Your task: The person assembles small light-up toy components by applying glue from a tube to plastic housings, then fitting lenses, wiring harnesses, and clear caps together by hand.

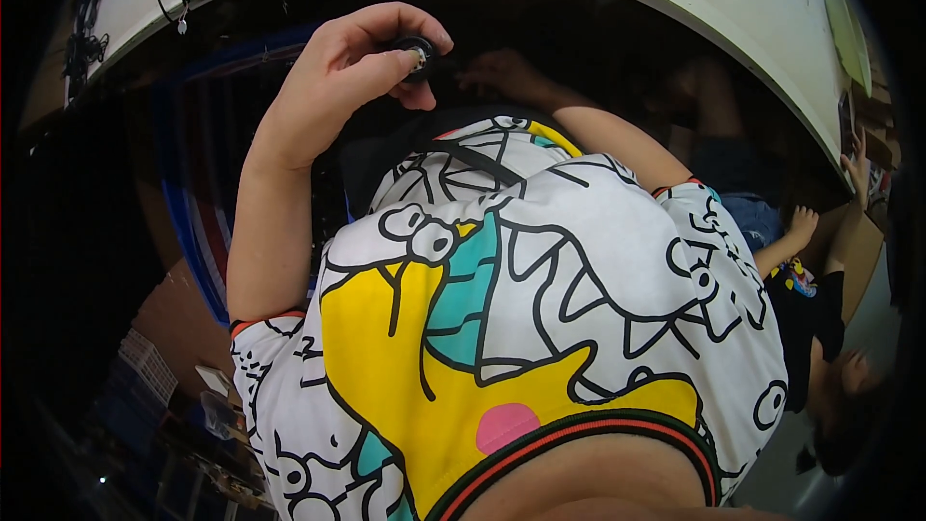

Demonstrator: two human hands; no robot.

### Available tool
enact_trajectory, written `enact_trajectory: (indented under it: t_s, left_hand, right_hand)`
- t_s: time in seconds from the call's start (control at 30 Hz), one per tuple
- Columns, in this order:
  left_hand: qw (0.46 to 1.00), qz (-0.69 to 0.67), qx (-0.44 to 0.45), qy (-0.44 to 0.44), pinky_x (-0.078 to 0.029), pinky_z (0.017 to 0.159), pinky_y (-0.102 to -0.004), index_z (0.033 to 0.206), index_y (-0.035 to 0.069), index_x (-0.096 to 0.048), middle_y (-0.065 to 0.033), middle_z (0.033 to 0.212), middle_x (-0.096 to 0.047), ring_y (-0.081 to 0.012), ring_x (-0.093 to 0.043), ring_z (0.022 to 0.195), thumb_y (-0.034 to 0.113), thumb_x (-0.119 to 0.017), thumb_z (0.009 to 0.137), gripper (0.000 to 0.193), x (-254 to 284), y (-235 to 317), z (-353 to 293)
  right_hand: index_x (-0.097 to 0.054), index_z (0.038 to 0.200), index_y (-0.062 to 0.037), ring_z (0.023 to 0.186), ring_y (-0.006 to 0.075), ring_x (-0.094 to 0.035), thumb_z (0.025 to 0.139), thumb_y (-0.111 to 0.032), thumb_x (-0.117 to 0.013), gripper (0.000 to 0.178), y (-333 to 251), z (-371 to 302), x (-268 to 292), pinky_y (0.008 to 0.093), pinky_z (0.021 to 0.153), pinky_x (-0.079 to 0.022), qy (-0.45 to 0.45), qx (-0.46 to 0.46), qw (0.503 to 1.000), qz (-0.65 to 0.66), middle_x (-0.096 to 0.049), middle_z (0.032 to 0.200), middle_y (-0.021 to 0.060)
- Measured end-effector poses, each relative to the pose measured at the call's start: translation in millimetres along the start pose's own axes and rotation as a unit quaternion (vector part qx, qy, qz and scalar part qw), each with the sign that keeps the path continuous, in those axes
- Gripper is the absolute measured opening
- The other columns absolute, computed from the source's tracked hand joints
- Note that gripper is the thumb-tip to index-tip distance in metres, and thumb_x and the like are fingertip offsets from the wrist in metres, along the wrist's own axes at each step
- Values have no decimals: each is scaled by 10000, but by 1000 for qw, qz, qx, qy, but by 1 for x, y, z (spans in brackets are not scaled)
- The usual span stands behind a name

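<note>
- One small round black part (pixel 415 44) is showing, pinched at the top of the view, just under the curved white edge of the surface (pixel 675 0).
- The left hand (pixel 352 68) is gripping it: thumb and forefinger fingers (pixel 400 60) are closing tight on the part, with the other fingers curling over its top.
- The part is looking hard and dark, disc-like, with a pale metallic bit showing at the fingertip side; its long axis cannot be told, since the fingers are covering most of it.
- The right hand (pixel 497 70) is lying in deep shadow just beside the part, to its right; whether it is touching the part, and how far its fingers are opening, cannot be told.
- One soft shirt (pixel 540 328) is filling the lower view, white with black cartoon outlines and yellow, teal and pink patches.
- A second person's arm (pixel 786 241) is reaching along the right edge.
</note>
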State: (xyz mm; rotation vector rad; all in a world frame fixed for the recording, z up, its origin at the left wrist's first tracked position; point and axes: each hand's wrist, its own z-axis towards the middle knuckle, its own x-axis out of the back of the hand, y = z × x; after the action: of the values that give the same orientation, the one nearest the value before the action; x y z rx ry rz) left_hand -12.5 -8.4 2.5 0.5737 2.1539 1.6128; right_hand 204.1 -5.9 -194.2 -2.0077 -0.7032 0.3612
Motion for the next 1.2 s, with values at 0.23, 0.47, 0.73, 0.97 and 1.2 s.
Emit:
enact_trajectory:
  t_s: [0.23,0.47,0.73,0.97,1.2]
  left_hand:
    - [997,-19,29,72,-493,668,-237,1005,0,-549,-96,999,-541,-129,-593,711,98,-467,751,284,0,-4,5]
    - [992,-86,-83,30,-464,760,-251,1146,-17,-490,-100,1056,-545,-120,-569,826,8,-542,751,399,-8,-5,14]
    - [944,-138,-284,91,-403,648,-213,1121,20,-410,-55,796,-523,-104,-492,699,170,-548,839,348,0,-31,24]
    - [933,-118,-307,144,-245,485,-197,1130,52,-419,-5,687,-410,-63,-286,541,297,-580,819,428,0,-20,27]
    - [924,-112,-335,143,-339,520,-189,1089,2,-452,-95,798,-570,-78,-419,573,131,-544,817,315,7,-28,21]
  right_hand:
    - [-646,841,-46,608,124,-554,782,-251,-599,219,6,9,4,268,627,-455,0,-19,999,-49,-636,759,71]
    - [-607,963,-30,715,188,-597,785,-199,-571,249,-15,-3,12,293,698,-470,-1,-3,1000,-19,-623,879,127]
    - [-609,968,-11,679,127,-597,807,-144,-578,211,-173,-88,43,249,579,-490,-49,170,978,-111,-638,820,90]
    - [-604,946,-75,697,188,-568,788,-211,-589,209,-226,3,138,283,638,-446,349,341,778,-397,-617,787,69]
    - [-628,952,-139,930,272,-553,797,-440,-490,366,-245,61,137,371,787,-433,344,230,689,-594,-584,997,67]
